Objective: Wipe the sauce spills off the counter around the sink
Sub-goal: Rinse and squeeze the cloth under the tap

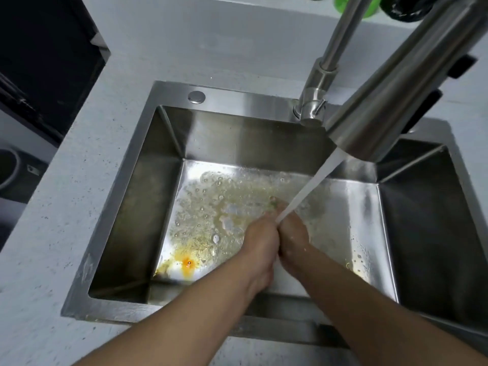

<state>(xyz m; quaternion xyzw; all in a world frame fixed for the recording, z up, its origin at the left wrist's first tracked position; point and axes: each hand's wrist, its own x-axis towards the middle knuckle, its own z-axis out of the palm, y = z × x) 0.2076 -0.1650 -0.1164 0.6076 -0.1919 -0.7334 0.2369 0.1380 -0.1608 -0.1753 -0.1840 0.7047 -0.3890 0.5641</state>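
Note:
Both of my hands are down in the steel sink, pressed together under the water stream that runs from the faucet head. My left hand and my right hand are closed around a white cloth, part of which hangs below them. A small greenish tip pokes out past my fingers. The sink floor is wet and bubbly, with an orange sauce smear near its front left corner. The grey speckled counter surrounds the sink.
The faucet base stands on the sink's back rim, next to a round metal cap. A green item and a dark item sit at the back edge. A dark appliance is to the left of the counter.

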